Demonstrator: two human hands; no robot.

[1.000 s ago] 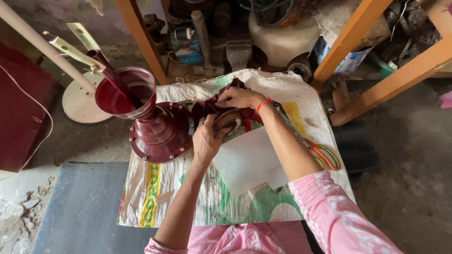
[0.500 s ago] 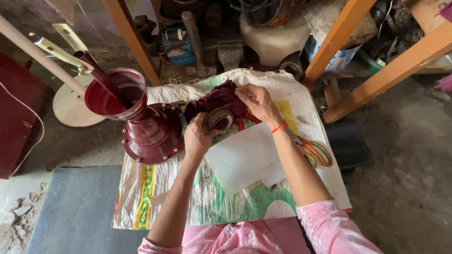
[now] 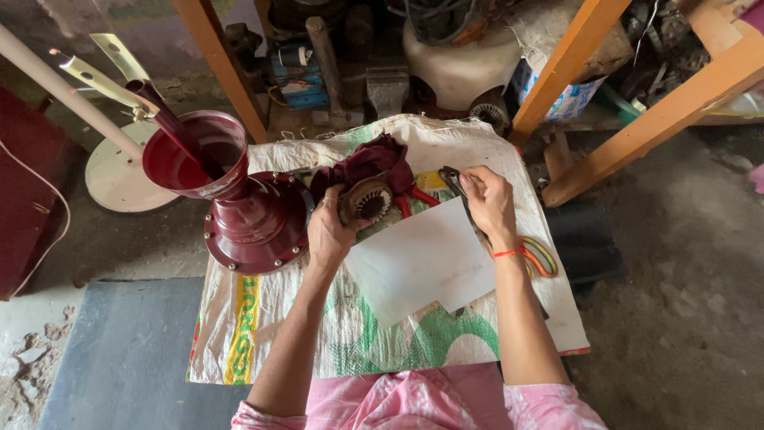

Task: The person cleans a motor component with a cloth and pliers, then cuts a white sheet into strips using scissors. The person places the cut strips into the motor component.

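My left hand grips a round toothed metal motor core held above a woven plastic sack spread on the floor. A dark red cloth lies just behind the core. My right hand rests further right, its fingers on the head of a dark wrench that lies on the sack. A white sheet of paper lies between my forearms. A maroon metal housing with a funnel top stands to the left of my left hand.
Red-handled pliers and tools with orange and green grips lie on the sack. Orange wooden frame legs rise behind. A white round stand base sits at left, with machinery clutter at the back and a grey mat at lower left.
My right hand left the motor core and cloth and moved right onto the wrench. My left hand now holds the core alone, tilted up.
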